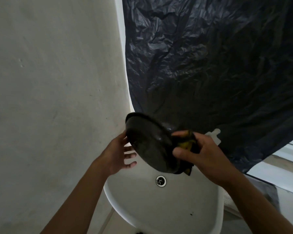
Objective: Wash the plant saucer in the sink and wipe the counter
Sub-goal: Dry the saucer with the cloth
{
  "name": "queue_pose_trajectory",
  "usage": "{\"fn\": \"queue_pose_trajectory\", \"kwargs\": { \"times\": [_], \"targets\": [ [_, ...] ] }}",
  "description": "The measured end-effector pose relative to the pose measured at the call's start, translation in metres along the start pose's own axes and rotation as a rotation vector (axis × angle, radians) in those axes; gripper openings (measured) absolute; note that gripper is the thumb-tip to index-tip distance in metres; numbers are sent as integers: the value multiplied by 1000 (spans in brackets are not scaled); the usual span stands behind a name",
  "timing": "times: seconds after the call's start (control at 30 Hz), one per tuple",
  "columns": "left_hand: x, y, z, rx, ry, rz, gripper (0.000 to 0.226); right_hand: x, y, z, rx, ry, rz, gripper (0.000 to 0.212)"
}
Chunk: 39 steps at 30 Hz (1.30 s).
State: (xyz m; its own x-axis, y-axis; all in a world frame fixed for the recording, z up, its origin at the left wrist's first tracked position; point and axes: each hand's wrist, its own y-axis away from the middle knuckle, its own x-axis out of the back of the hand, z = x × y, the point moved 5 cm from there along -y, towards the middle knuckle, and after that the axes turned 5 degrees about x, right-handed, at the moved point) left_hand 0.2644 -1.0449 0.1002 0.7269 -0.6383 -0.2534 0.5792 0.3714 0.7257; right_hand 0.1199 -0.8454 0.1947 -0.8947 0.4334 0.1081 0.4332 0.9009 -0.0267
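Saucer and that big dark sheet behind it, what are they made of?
The saucer looks like dark plastic, maybe glazed clay: thin rim, dull surface with wet glints. The sheet looks like thin plastic film: fine crinkles, soft shine, like a bin bag. The rag in the right hand looks soft, cloth or sponge: it folds.

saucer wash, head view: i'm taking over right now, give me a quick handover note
Left hand: open, fingers propping the black saucer from behind.
Right hand: grips a yellow scrubber against the saucer's rim.
The saucer is tilted in the air over the white sink.
Done: scrubbing is under way and the saucer looks wet.
Left: finish and rinse it, then wipe the counter, which is out of view.
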Motion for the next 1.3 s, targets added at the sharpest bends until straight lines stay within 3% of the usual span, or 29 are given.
{"fn": "queue_pose_trajectory", "kwargs": {
  "times": [0.1, 0.23, 0.3, 0.43, 0.5, 0.67, 0.73, 0.9, 1.03, 1.2, 1.3],
  "targets": [
    [-5, -2, 3, -15, 138, -124, 52, -20, 3, -9, 124, 343, -216, 38],
    [-5, 5, 5, -36, 213, -232, 76, -24, 4, 6, 197, 592, -311, 44],
    [-2, 6, 6, -107, 136, -205, 69, -24, 2, 17, 176, 625, -361, 46],
    [3, 5, 3, -238, 38, -159, 55, -18, -6, 29, 53, 455, -419, 44],
    [3, 5, 0, -261, 42, -166, 52, -12, -13, 32, 10, 340, -320, 36],
    [-7, 6, -8, -378, 65, -170, 47, 2, -31, 48, -50, 358, 462, 24],
    [-11, 6, -10, -432, 94, -135, 45, -9, -39, 57, -83, 387, 525, 32],
    [-26, 10, -15, -433, 84, -141, 42, -45, -54, 60, -27, 587, 484, 48],
    [-32, 15, -10, -451, 67, -178, 42, -65, -64, 49, 104, 647, 451, 45],
    [-26, 14, -3, -452, 152, -166, 42, -98, -59, 36, 276, 668, 112, 45],
    [-19, 15, 4, -491, 192, -121, 41, -108, -49, 33, 278, 634, -107, 41]
  ]
}}
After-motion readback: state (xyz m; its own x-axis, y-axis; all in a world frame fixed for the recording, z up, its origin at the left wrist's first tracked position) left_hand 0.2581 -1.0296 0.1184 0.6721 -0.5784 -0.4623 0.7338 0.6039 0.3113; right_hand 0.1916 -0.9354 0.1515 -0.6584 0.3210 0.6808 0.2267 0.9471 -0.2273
